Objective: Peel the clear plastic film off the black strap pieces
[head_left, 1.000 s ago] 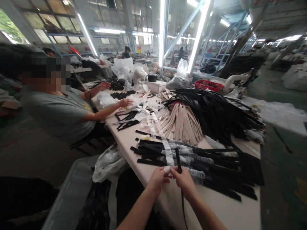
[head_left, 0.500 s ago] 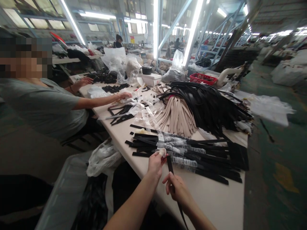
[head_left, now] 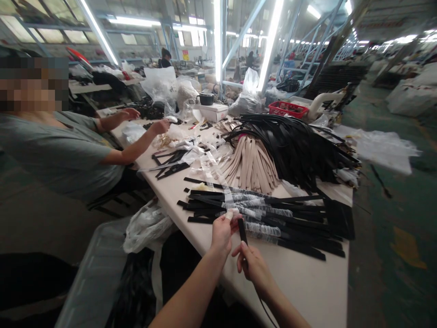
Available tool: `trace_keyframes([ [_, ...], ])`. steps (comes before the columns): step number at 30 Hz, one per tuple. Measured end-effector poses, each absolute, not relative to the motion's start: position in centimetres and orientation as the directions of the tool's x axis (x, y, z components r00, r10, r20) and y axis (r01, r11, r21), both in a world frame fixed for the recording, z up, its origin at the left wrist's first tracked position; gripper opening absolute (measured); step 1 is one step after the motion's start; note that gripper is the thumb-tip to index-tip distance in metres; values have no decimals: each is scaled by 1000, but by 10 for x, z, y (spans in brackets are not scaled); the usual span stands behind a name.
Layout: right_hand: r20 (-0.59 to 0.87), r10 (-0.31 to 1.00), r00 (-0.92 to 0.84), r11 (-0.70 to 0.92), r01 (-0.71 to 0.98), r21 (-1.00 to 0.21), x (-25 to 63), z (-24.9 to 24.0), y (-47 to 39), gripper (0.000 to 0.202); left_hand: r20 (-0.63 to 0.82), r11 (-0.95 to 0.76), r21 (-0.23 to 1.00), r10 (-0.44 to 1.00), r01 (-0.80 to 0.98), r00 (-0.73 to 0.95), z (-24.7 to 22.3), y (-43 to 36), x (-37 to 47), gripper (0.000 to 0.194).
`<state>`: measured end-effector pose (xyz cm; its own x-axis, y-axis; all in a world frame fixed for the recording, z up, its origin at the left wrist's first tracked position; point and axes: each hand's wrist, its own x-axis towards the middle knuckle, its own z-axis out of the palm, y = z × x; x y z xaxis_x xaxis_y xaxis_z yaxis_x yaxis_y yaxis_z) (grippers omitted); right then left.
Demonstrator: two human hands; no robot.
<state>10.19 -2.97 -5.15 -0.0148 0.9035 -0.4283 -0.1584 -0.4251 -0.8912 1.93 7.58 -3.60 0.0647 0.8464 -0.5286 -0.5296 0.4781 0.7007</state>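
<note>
My left hand [head_left: 223, 232] is closed, pinching the end of a clear plastic strip [head_left: 227, 195] that trails back across the table. My right hand [head_left: 251, 264] grips a narrow black strap [head_left: 241, 230], with thumb and fingers around it. The strap's upper end stands close beside my left fingertips; whether they touch it I cannot tell. Its thin tail hangs below my right wrist past the table edge. Just beyond both hands lies a pile of black straps [head_left: 300, 223], several wrapped mid-length in crinkled clear film [head_left: 262, 229].
Beige strips [head_left: 254, 161] and a large heap of black straps [head_left: 290, 146] lie farther back. A red basket [head_left: 288, 109] and white box [head_left: 211, 113] stand behind. At left sits a co-worker [head_left: 61, 150], hands over the table. A grey bin [head_left: 85, 273] stands beside me.
The black strap in my right hand has turned and looks narrower, its tail swinging slightly. My hands stay almost in place. The co-worker's nearer hand has drawn back and up, with something white at its fingers.
</note>
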Motion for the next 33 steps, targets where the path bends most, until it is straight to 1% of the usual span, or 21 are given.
trace_keyframes([
  [5,-425,905,-15,-419,-196,-887,106,-44,-28,58,-557,513,654,824,-556,106,-34,77,13,21],
  [8,-426,904,-24,-421,-215,-881,106,-42,-29,58,-547,516,640,826,-569,134,-36,80,10,22],
  [11,-421,906,-50,-420,-231,-877,106,-41,-30,58,-537,494,640,835,-589,117,-39,82,9,26],
  [17,-417,907,-68,-420,-249,-873,104,-39,-34,57,-551,491,638,829,-593,94,-40,85,9,23],
  [21,-423,903,-70,-427,-256,-868,104,-40,-31,59,-553,488,638,829,-596,87,-40,85,8,25],
  [30,-392,916,-83,-401,-218,-890,101,-34,-27,60,-533,472,656,842,-589,82,-42,85,7,23],
  [33,-406,911,-79,-413,-208,-887,100,-37,-26,60,-531,477,658,843,-582,90,-43,85,6,23],
])
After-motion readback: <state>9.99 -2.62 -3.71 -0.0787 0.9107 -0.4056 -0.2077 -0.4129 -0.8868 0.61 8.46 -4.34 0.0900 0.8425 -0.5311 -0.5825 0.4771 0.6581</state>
